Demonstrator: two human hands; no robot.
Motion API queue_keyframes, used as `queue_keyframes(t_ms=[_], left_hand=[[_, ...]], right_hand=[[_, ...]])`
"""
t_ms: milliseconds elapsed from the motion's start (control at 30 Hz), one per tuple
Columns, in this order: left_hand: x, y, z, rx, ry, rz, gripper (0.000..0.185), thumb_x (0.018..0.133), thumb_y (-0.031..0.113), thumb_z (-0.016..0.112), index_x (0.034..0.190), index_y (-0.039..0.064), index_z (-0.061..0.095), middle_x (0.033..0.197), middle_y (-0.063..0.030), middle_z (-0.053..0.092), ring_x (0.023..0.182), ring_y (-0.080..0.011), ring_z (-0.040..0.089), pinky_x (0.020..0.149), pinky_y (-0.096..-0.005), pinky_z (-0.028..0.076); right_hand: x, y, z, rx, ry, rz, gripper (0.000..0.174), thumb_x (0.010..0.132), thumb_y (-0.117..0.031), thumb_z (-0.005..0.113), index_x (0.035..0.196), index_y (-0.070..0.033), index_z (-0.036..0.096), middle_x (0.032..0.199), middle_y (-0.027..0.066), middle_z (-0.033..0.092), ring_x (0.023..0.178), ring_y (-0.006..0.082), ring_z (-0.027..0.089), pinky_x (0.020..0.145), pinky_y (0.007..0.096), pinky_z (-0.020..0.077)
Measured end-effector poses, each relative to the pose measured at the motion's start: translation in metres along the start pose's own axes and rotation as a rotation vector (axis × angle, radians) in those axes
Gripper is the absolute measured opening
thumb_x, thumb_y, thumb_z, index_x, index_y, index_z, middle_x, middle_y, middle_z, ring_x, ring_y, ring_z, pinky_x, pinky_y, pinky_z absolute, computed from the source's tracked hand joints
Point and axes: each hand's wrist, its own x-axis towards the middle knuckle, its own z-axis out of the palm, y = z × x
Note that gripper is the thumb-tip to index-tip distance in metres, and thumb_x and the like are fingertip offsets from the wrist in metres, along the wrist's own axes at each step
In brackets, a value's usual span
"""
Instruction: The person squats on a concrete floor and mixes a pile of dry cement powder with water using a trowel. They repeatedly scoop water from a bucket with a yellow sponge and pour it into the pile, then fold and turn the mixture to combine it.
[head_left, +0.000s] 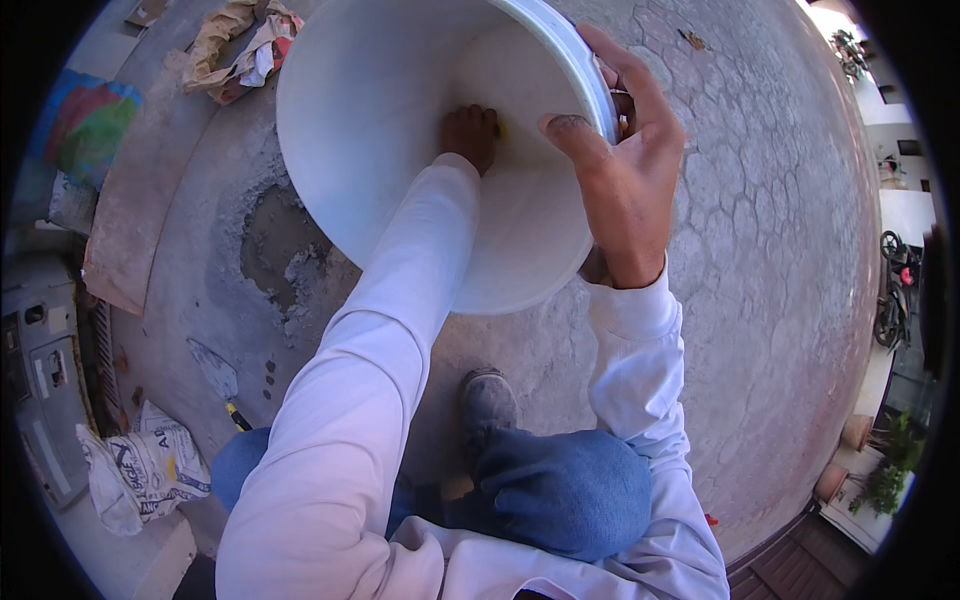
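A large white plastic bucket (352, 127) is tipped so that its mouth faces me. My left hand (470, 136) is deep inside, close to the bottom, with its fingers curled. A small yellow thing (502, 131) shows at the edge of that hand, mostly hidden by the fingers; its kind is unclear. My right hand (634, 150) grips the bucket's rim on the right, thumb on the inner side and fingers around the outside. Left of the bucket, a patch of wet grey mortar (274, 236) lies on the concrete ground.
A trowel (214, 367) with a yellow and black handle rests near my left knee. Beside it slumps a printed cement bag (154, 472). A thin board (150, 202) and a torn paper bag (240, 56) lie further off. Potted plants (892, 465) and a motorcycle (892, 292) stand far right.
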Motion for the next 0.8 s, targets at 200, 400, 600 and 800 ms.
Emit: queue_keyframes(t_ms=[200, 400, 600, 800], left_hand=[[-0.004, 0.004, -0.026, -0.622, -0.240, -0.202, 0.055, 0.092, 0.041, 0.056, 0.134, 0.006, 0.049, 0.129, -0.0178, 0.062, 0.112, -0.0334, 0.065, 0.098, -0.0475, 0.048], [-0.052, -0.049, -0.133, -1.861, -0.538, -0.189, 0.049, 0.097, 0.026, 0.039, 0.138, 0.000, 0.044, 0.127, -0.0221, 0.059, 0.104, -0.0372, 0.066, 0.089, -0.0480, 0.061], [-0.124, -0.134, -0.228, -1.688, -0.421, 0.077, 0.062, 0.100, 0.042, 0.041, 0.146, 0.002, 0.039, 0.133, -0.0248, 0.058, 0.111, -0.0290, 0.065, 0.084, -0.0449, 0.062], [-0.209, -0.200, -0.258, -1.819, -0.336, -0.062, 0.061, 0.097, 0.044, 0.051, 0.144, 0.006, 0.045, 0.130, -0.0206, 0.061, 0.099, -0.0213, 0.067, 0.071, -0.0332, 0.063]], right_hand=[[0.003, 0.000, 0.017, 0.000, -0.001, -0.123, 0.063, 0.064, -0.017, 0.071, 0.127, -0.011, 0.066, 0.119, 0.0176, 0.059, 0.107, 0.0351, 0.060, 0.095, 0.0458, 0.0494], [0.013, -0.006, 0.024, 0.030, 0.085, -0.010, 0.068, 0.069, -0.031, 0.076, 0.132, -0.010, 0.064, 0.116, 0.0216, 0.069, 0.101, 0.0366, 0.070, 0.087, 0.0496, 0.0590], [0.028, -0.021, 0.031, 0.200, 0.082, 0.008, 0.053, 0.072, -0.011, 0.068, 0.123, 0.002, 0.065, 0.100, 0.0130, 0.068, 0.091, 0.0223, 0.064, 0.083, 0.0324, 0.0516], [0.037, -0.027, 0.031, 0.088, 0.123, 0.079, 0.053, 0.072, -0.017, 0.069, 0.123, -0.001, 0.066, 0.101, 0.0148, 0.069, 0.090, 0.0240, 0.065, 0.080, 0.0339, 0.0530]])
